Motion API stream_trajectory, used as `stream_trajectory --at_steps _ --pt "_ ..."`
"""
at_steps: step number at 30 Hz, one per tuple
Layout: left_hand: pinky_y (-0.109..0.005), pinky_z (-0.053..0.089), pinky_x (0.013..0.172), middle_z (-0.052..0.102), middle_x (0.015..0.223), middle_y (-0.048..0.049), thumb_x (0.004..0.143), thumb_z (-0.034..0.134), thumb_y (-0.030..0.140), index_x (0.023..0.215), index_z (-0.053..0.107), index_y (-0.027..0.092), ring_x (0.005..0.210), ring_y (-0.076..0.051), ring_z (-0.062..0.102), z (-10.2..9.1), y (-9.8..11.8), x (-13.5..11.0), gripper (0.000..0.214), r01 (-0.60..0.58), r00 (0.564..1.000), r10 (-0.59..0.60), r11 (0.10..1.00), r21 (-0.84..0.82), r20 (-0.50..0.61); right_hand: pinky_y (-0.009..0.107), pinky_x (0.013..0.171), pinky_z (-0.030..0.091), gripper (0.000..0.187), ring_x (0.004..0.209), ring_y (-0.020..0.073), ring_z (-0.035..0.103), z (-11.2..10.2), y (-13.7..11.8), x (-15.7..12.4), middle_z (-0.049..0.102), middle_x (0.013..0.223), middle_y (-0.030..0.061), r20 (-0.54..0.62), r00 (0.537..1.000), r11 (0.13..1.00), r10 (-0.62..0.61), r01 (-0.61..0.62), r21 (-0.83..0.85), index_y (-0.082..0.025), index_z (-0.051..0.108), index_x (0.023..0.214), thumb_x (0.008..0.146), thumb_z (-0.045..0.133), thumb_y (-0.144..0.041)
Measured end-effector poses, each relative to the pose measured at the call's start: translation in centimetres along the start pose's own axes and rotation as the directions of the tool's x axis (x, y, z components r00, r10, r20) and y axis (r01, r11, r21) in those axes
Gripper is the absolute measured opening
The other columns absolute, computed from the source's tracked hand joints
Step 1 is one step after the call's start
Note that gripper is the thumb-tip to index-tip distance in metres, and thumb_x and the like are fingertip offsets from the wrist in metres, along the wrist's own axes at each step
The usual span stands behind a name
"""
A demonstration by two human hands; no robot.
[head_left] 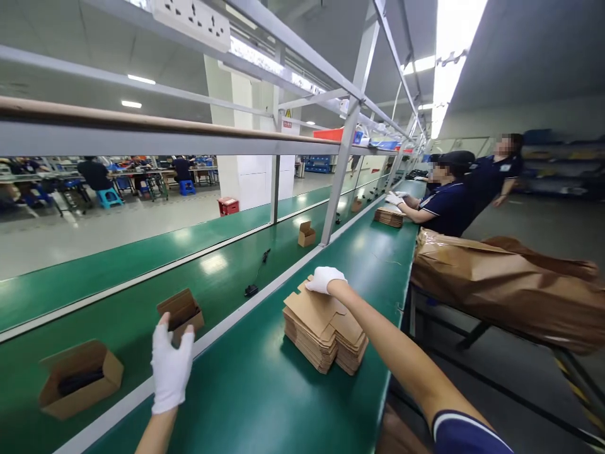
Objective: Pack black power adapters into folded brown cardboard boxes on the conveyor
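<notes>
My left hand (171, 366), in a white glove with bare fingertips, has its fingers apart just in front of a small open cardboard box (191, 325). Whether the fingertips touch that box I cannot tell. Something dark lies inside it. My right hand (326, 279), gloved in white too, is closed at the far edge of the top flat cardboard box (314, 309); its fingertips are partly hidden. This piece lies on a stack of folded-flat boxes (309, 345) on the green bench. Nearer, at the left, another open box (80, 384) holds a dark item.
A green conveyor belt (227, 302) runs beyond a metal edge strip, carrying a black adapter with cable (252, 290) and a farther box (306, 234). A metal post (343, 170) rises beside it. Co-workers (449, 195) and a brown-wrapped load (501, 284) are at the right.
</notes>
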State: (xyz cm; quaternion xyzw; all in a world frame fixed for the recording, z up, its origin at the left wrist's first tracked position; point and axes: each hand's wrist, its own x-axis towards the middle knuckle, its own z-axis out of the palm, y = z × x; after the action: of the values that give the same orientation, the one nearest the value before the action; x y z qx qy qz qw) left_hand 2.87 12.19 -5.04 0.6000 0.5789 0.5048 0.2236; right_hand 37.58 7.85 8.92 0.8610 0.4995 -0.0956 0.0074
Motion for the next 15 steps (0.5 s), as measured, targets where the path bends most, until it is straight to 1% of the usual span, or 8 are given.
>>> stream_trajectory --at_steps 2,3,5,7,9,11,13,15 --pt "-0.051 0.033 0.106 0.028 0.149 -0.0112 0.08 0.055 0.045 0.142 0.022 0.027 0.131 -0.033 0.036 0.5 3.3 -3.2 0.073 0.029 0.988 -0.003 0.985 -0.172 0.152 0.032 0.07 0.044 0.036 0.094 0.0292 0.061 -0.6 -1.7 -2.0 0.066 0.103 0.0149 -0.064 0.996 0.997 -0.066 0.068 0.034 -0.016 0.066 0.097 0.073 0.054 -0.04" --pt "-0.051 0.032 0.107 0.025 0.15 -0.011 0.078 0.059 0.046 0.143 0.02 0.028 0.133 -0.033 0.033 0.8 4.9 -5.0 0.078 0.021 0.965 0.04 0.972 -0.232 0.257 0.032 0.07 0.044 0.036 0.094 0.0279 0.061 -0.7 -2.8 -3.2 0.066 0.102 0.0124 -0.092 0.991 0.993 -0.102 0.107 0.047 -0.018 0.065 0.098 0.075 0.051 -0.042" --pt "-0.053 0.029 0.107 0.022 0.151 -0.0121 0.07 0.067 0.047 0.144 0.015 0.027 0.136 -0.035 0.026 1.2 7.9 -8.2 0.093 0.041 0.886 0.118 0.943 -0.33 0.448 0.03 0.071 0.043 0.033 0.092 0.0241 0.061 -0.6 -5.1 -5.5 0.067 0.1 0.0071 -0.141 0.97 0.973 -0.199 0.213 0.091 -0.022 0.063 0.097 0.076 0.049 -0.043" --pt "-0.053 0.029 0.108 0.023 0.15 -0.0136 0.064 0.074 0.045 0.145 0.013 0.025 0.136 -0.035 0.024 1.0 9.9 -10.4 0.103 0.078 0.819 0.157 0.922 -0.378 0.552 0.027 0.07 0.043 0.026 0.086 0.0199 0.061 -0.1 -7.4 -7.4 0.068 0.091 0.0028 -0.183 0.917 0.898 -0.354 0.388 0.207 -0.023 0.062 0.091 0.073 0.053 -0.04" --pt "-0.05 0.03 0.108 0.026 0.149 -0.0145 0.062 0.076 0.044 0.145 0.012 0.023 0.136 -0.034 0.025 0.1 10.9 -11.3 0.107 0.125 0.806 0.143 0.908 -0.401 0.574 0.025 0.069 0.042 0.017 0.079 0.017 0.06 0.6 -9.0 -8.4 0.067 0.082 0.0007 -0.221 0.841 0.753 -0.494 0.541 0.374 -0.021 0.061 0.083 0.071 0.056 -0.031" --pt "-0.046 0.033 0.107 0.029 0.148 -0.0144 0.063 0.075 0.044 0.144 0.013 0.022 0.135 -0.033 0.029 -1.3 10.9 -10.8 0.105 0.189 0.829 0.102 0.874 -0.447 0.55 0.025 0.068 0.043 0.011 0.074 0.0148 0.059 1.3 -9.8 -8.6 0.064 0.076 -0.0001 -0.251 0.778 0.572 -0.576 0.603 0.556 -0.019 0.06 0.078 0.07 0.053 -0.023" --pt "-0.043 0.039 0.103 0.037 0.144 -0.0142 0.065 0.073 0.044 0.143 0.017 0.021 0.13 -0.033 0.038 -3.0 10.3 -9.5 0.098 0.268 0.849 0.052 0.815 -0.513 0.525 0.025 0.067 0.045 0.013 0.071 0.0133 0.058 2.1 -10.0 -8.5 0.063 0.075 -0.0001 -0.234 0.729 0.381 -0.643 0.569 0.728 -0.017 0.059 0.077 0.072 0.048 -0.02" --pt "-0.041 0.045 0.097 0.047 0.136 -0.014 0.066 0.072 0.043 0.141 0.024 0.019 0.121 -0.032 0.048 -4.5 9.4 -8.3 0.092 0.339 0.849 -0.001 0.768 -0.544 0.528 0.026 0.065 0.047 0.018 0.071 0.0134 0.058 3.0 -10.0 -8.5 0.063 0.076 0.0004 -0.156 0.67 0.246 -0.725 0.464 0.851 -0.015 0.06 0.081 0.074 0.046 -0.023"
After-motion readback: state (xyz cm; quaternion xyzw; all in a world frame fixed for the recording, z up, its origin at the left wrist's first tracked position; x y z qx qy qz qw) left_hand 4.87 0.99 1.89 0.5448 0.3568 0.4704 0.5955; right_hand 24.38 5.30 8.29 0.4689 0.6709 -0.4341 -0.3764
